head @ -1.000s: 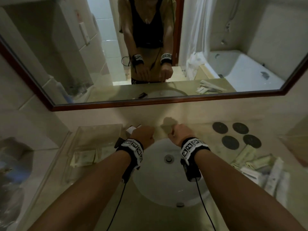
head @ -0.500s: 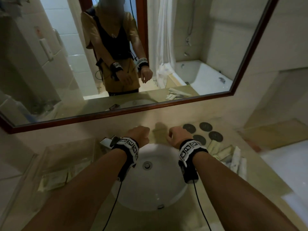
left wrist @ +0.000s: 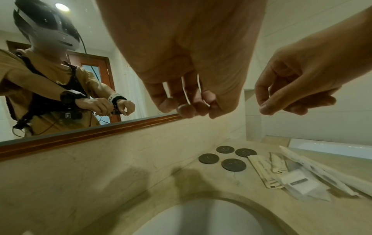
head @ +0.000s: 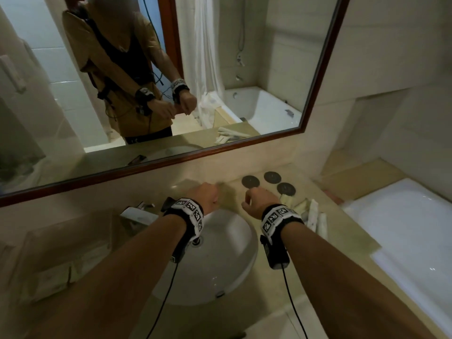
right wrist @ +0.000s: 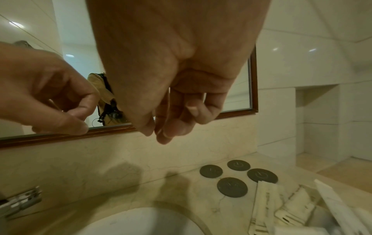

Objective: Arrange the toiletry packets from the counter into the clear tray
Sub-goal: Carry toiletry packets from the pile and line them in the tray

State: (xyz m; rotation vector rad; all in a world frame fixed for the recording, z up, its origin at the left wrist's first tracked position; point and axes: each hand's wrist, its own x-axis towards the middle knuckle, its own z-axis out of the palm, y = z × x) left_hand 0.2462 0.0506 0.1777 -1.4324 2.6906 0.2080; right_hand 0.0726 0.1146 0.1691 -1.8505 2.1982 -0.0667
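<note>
Both hands shifted right, left hand point(head: 204, 195) and right hand point(head: 259, 200) grips loosely curled, empty, clear tray point(head: 58, 243) holding packets point(head: 52, 277).

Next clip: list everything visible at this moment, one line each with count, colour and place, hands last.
Flat toiletry packets: a loose pile, exact count unclear, white and cream, on the counter right of the basin.
Clear plastic tray: one, transparent, on the counter left of the basin, with pale packets in it.
Round dark coasters: four, dark grey, clustered on the counter near the wall, beside the packet pile.
White oval basin: one, sunk in the beige stone counter.
Chrome tap: one, silver, behind the basin's left side.
Wood-framed mirror: one, brown frame, on the wall.
White bathtub: one, far right.
Left hand: fingers loosely curled, holding nothing, above the basin.
Right hand: fingers loosely curled, holding nothing, near the coasters.
</note>
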